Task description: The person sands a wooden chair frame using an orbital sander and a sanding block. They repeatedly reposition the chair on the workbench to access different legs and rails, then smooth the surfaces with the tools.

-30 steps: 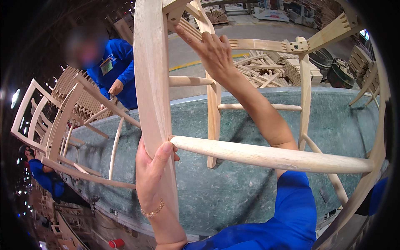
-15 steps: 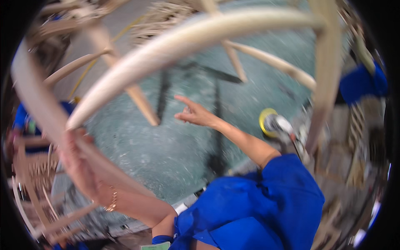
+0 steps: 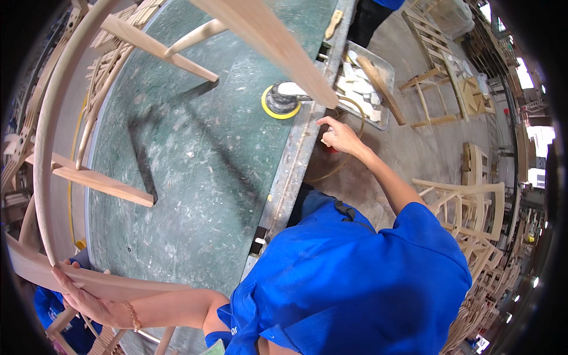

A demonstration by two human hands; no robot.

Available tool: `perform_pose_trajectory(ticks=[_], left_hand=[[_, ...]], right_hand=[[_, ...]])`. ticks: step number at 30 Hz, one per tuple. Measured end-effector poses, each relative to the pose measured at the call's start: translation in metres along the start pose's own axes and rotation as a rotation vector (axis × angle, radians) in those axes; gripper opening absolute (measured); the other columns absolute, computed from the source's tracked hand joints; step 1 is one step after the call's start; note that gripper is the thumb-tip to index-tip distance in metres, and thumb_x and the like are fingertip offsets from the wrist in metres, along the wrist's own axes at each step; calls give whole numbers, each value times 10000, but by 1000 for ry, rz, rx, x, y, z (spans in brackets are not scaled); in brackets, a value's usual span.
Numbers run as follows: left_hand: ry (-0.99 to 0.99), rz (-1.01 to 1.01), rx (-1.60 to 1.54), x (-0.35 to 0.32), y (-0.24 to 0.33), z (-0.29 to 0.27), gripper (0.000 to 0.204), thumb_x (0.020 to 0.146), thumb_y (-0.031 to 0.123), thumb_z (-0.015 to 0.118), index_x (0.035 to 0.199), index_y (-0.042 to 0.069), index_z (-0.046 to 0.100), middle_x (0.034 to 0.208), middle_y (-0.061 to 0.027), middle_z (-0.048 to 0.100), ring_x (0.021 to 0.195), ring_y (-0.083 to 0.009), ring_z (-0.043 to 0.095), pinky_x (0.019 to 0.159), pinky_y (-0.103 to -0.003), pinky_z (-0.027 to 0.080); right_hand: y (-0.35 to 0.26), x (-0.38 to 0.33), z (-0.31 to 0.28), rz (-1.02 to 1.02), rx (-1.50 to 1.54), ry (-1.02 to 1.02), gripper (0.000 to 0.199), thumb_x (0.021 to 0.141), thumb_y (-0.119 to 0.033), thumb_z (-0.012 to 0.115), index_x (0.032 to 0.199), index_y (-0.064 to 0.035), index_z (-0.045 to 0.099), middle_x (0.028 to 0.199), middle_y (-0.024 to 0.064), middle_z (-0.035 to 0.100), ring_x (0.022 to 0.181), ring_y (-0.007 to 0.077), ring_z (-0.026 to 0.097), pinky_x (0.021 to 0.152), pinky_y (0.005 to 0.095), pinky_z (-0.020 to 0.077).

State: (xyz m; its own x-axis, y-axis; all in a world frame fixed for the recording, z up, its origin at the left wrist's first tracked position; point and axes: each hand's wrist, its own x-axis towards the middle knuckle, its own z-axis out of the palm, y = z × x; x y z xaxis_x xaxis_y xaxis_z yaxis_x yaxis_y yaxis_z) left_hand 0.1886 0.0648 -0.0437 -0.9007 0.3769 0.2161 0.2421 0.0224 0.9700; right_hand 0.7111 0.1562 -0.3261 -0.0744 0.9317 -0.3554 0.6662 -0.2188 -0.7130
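Beyond bench edge [image 3: 296,160], right fingers [image 3: 327,121] half-curled over floor [image 3: 402,136]; left fingers [image 3: 66,284] around chair leg [image 3: 124,285]

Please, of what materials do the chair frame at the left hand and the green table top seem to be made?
Chair frame: apparently bare wood, pale and matt, with faint grain and no varnish gloss.

Table top: uncertain; perhaps a rubber or plastic covering, dull green with whitish scuffs.

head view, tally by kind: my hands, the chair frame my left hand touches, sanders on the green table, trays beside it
Your hands, left hand and right hand: 2
Chair frame: 1
Sander: 1
Tray: 1
Total: 5
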Motion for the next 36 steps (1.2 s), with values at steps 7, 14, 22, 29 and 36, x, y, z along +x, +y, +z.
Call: perform_pose_trajectory(ticks=[7,14,22,29,36], left_hand=[[-41,17,-48,-2,4,3,513,818,416,708,1079,-10,596,1048,-102,578,1035,-191,522,941,-330,374],[-177,180,-7,5,-3,-3,516,829,389,703,1129,-10,569,1074,-92,577,1036,-172,531,886,-300,410],[-115,0,-46,35,-7,-6,488,801,428,731,1046,24,609,929,-59,577,801,-123,532,693,-240,424],[-88,8,-161,23,-3,7,393,835,397,708,993,55,600,852,-24,569,781,-97,513,686,-229,397],[-93,-23,-166,14,5,5,310,858,330,697,985,67,590,854,-13,595,784,-72,533,706,-211,412]], right_hand=[[27,17,27,-36,-475,-222,953,739,-176,539,1484,-368,-23,896,224,650,830,400,632,765,484,483],[27,-6,65,30,-670,-85,1005,731,-119,584,1492,-125,-72,878,218,675,769,371,664,711,472,520],[29,-21,95,-47,-691,-29,1015,729,-203,629,1441,61,-45,773,239,653,693,389,648,638,508,505],[22,-13,76,-153,-356,-80,638,769,-248,629,1312,-1,403,813,189,667,657,314,648,608,442,508],[-31,96,-50,-229,28,596,437,807,-278,638,1151,-22,554,915,186,652,854,307,638,763,383,496]])
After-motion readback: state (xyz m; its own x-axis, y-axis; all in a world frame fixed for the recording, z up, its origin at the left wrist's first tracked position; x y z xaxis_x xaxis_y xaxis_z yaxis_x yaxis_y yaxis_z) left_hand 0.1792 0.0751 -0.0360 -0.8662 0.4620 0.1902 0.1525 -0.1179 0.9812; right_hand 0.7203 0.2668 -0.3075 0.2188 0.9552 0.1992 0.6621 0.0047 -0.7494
